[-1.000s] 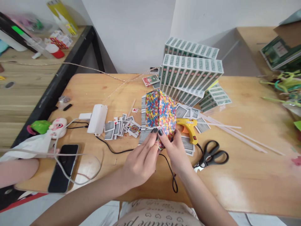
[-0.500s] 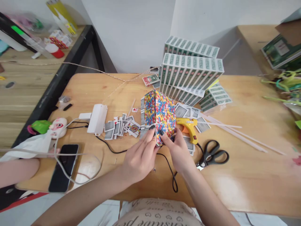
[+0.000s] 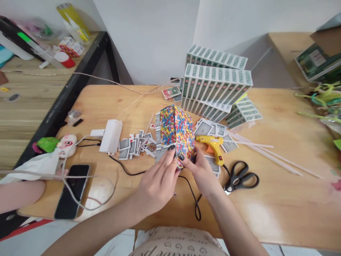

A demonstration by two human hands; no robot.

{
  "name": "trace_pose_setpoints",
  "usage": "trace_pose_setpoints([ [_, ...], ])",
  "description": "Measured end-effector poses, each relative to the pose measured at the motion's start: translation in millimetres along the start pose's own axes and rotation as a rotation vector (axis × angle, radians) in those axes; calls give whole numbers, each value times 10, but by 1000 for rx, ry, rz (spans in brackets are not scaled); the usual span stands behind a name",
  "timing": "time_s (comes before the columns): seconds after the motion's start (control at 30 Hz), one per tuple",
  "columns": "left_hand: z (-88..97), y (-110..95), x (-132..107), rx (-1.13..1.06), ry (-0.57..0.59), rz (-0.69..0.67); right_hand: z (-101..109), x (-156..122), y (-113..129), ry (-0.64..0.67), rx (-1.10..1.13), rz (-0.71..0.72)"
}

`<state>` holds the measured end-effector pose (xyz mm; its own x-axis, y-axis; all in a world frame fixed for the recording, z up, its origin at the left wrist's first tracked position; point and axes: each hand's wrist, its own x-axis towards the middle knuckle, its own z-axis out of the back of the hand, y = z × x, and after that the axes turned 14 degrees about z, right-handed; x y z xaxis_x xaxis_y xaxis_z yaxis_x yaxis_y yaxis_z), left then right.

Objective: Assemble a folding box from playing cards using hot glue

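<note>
Patterned card piece (image 3: pixel 167 126) held over the middle worktop (image 3: pixel 266 199).
Left hand (image 3: pixel 158 183) and right hand (image 3: pixel 202 173), each grip pinching its near end; farther, its panels (image 3: pixel 185 129) already meet in a ridge (image 3: pixel 174 124); loose cards (image 3: pixel 124 154) at left lie unattached.

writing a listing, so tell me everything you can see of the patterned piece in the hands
The patterned piece looks like glossy card, printed red, blue and yellow. Two faces meet at a dark seam; a grey patterned strip edges its left side. It sits left of the yellow glue gun, held low down: the left hand on its front, the right hand at its lower right. Its underside is hidden.
</note>
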<state>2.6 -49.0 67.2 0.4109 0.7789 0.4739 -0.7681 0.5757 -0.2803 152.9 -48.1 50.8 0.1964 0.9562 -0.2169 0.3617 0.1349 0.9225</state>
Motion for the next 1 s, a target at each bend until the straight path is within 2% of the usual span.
trace_pose_setpoints([
  [0.13, 65, 89, 38, -232, 80, 108, 79, 49, -24, 40, -19, -22],
  [0.3, 133, 312, 176, -438, 151, 269, 106, 69, -57, 21, -64, 43],
  [0.43, 94, 466, 226, -525, 209, 301, 110, 75, -83, 26, -102, 83],
  [0.6, 81, 632, 221, -626, 303, 344, 140, 140, -172, 96, -174, 83],
  [0.73, 200, 742, 286, -586, 400, 323, 105, 213, -305, 156, -286, 154],
  [0.83, 283, 736, 350, -502, 414, 330, 87, 239, -361, 144, -548, 267],
  [0.9, 306, 684, 393, -426, 421, 333, 99, 240, -330, 135, -683, 354],
  [1.0, 318, 593, 470, -314, 436, 300, 141, 227, -157, 151, -741, 458],
])
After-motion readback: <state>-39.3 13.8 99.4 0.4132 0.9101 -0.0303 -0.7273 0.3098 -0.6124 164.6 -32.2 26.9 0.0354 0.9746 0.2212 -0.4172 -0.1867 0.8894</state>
